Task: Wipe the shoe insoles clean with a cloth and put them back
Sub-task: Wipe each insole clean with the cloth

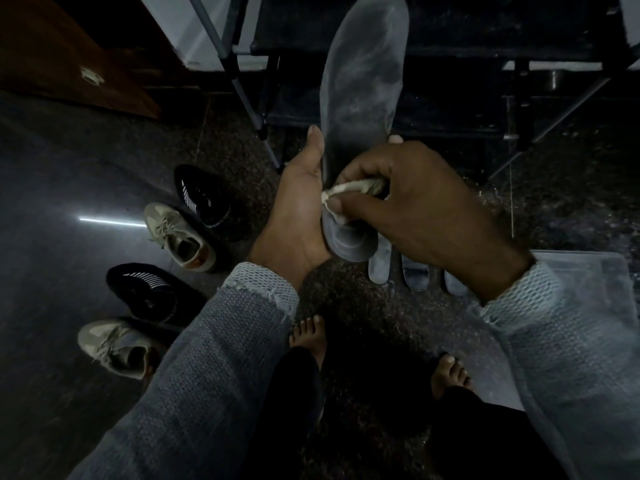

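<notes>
Your left hand (298, 202) cradles a long grey insole (363, 98) from beneath, palm up, thumb lying along its left edge and fingertips just showing past its right edge, so the hand is clamped on it around the middle. The insole points away from you, its toe end high in the picture against a dark metal-framed rack (450, 81), its heel end low between your two hands.

Your right hand (415, 209) comes over the top, thumb and fingers pinching a small bunched pale cloth (349, 192) and pressing it against the insole's lower half, near the heel.

Below your hands, three more grey insoles (379, 268) lie on the dark speckled floor (346, 306), their ends poking out from under your right wrist, side by side. A pale translucent sheet (595, 271) lies on the floor at the right, partly under your sleeve.

To the left, four shoes stand on the floor in a rough line: a black shoe with white stripes (204, 202), a beige laced sneaker (176, 237) just beside it, a second black striped shoe (145, 292), and a second beige sneaker (114, 348) nearest you. Your bare feet (310, 337) show at the bottom.
</notes>
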A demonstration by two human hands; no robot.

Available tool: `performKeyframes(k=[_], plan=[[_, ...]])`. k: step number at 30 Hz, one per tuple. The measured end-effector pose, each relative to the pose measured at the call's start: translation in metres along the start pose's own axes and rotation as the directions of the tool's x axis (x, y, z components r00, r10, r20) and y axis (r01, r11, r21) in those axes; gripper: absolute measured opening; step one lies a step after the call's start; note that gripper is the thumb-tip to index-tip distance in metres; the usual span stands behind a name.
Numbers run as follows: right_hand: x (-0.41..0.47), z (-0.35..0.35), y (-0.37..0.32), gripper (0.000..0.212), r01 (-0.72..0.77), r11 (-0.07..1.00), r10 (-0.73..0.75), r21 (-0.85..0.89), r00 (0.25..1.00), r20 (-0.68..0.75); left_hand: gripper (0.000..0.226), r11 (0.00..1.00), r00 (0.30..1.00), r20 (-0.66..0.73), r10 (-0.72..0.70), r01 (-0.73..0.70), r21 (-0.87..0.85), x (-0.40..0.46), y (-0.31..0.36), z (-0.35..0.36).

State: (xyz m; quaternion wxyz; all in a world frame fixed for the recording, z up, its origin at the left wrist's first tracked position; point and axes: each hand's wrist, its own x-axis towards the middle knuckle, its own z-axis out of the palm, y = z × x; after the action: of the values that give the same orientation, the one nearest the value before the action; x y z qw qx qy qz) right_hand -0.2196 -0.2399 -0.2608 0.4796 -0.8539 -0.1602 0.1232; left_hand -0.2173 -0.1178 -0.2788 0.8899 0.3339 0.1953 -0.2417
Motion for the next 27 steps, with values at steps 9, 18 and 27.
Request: performKeyframes(k=[9, 18, 27], plan=[[0.001, -0.002, 0.002, 0.009, 0.018, 1.0, -0.017, 0.01, 0.995, -0.1, 0.059, 0.999, 1.0, 0.021, -0.013, 0.014, -0.033, 0.0, -0.003, 0.001], [0.002, -0.002, 0.007, 0.011, -0.036, 0.998, 0.045, 0.044, 0.975, -0.217, 0.057, 0.999, 0.998, 0.062, -0.026, 0.027, -0.023, -0.001, -0.007, 0.005], [0.001, -0.01, 0.0, 0.008, -0.007, 0.998, 0.006, 0.059, 1.0, 0.016, 0.06, 0.999, 0.998, 0.045, -0.037, 0.037, 0.008, 0.001, -0.005, 0.0]])
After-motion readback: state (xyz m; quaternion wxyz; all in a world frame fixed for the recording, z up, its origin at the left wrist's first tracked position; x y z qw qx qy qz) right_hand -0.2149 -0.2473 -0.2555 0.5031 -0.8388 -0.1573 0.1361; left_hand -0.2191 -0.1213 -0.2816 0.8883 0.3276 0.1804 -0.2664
